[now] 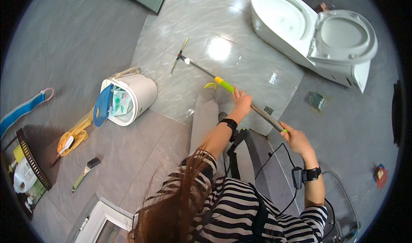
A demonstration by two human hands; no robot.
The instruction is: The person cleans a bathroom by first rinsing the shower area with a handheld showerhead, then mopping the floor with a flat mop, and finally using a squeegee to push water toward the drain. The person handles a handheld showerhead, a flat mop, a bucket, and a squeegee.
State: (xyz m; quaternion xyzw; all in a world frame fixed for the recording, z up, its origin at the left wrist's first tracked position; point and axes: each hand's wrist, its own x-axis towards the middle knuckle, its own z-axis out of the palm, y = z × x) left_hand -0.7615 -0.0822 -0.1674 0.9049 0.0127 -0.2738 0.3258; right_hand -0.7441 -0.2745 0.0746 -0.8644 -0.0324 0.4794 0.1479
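Observation:
A long-handled floor squeegee (pixel 202 69) slants across the middle of the view. My left hand (pixel 242 103) is shut around its metal pole, just behind the green and yellow grip section (pixel 224 84). Farther back, my right hand (pixel 296 139) closes on the pole's near end, where a bit of green shows. The narrow blade (pixel 179 55) is over the shiny grey floor tiles (pixel 206 49), to the left of the bright light reflection. A small white clump (pixel 187 61) clings to the pole beside the blade. Below the grip, a yellow-green slipper toe (pixel 210 86) shows on one foot.
A white toilet (pixel 281 20) with its seat raised stands at upper right. To the left is a white bucket (pixel 146 90) with a blue lid (pixel 102 109). Yellow rubber gloves (pixel 75 136), a green-handled brush (pixel 85 175) and a corner shelf (pixel 33 161) of bottles lie farther left. A floor drain (pixel 268 110) is near the pole.

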